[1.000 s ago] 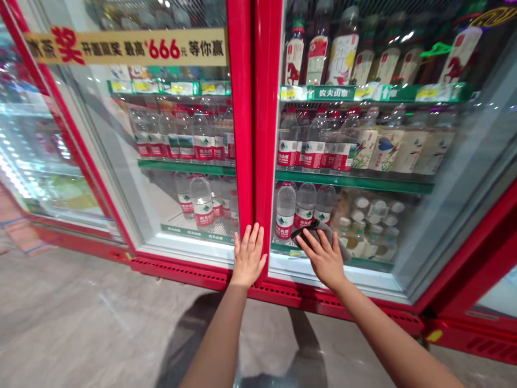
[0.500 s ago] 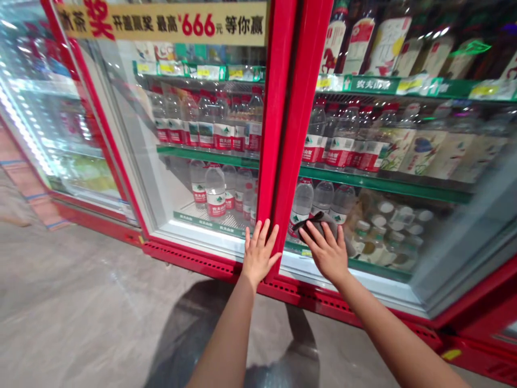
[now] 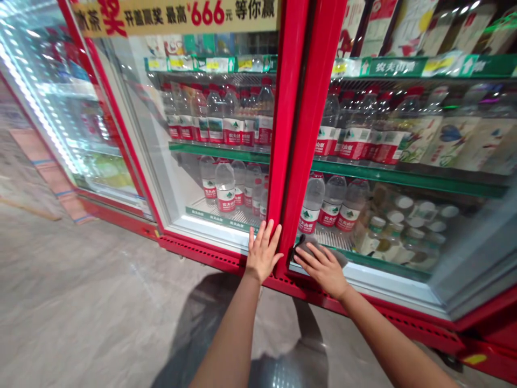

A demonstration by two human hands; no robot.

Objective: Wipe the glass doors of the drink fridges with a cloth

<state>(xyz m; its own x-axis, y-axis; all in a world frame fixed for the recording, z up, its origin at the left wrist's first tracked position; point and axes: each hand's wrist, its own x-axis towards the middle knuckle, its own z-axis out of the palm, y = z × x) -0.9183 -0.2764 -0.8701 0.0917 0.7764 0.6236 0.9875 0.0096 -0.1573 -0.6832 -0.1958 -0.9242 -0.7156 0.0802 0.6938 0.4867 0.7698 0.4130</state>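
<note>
My left hand rests with fingers spread on the lower red frame of the left glass door of a drinks fridge, its fingertips reaching the glass edge. To its right, my right hand presses a dark grey cloth against the bottom left corner of the right glass door. Its fingers are stretched over the cloth, which shows on both sides of them. Behind the glass stand water bottles with red and white labels.
Shelves of bottles fill both doors, with white-capped bottles low on the right. A yellow banner crosses the left door's top. Another lit fridge stands at the left. Below the red base lies a grey floor.
My right hand has slid the cloth down the glass to the door's lower left corner. My left hand stays on the frame. The view has shifted slightly, so the fridges appear further right.
</note>
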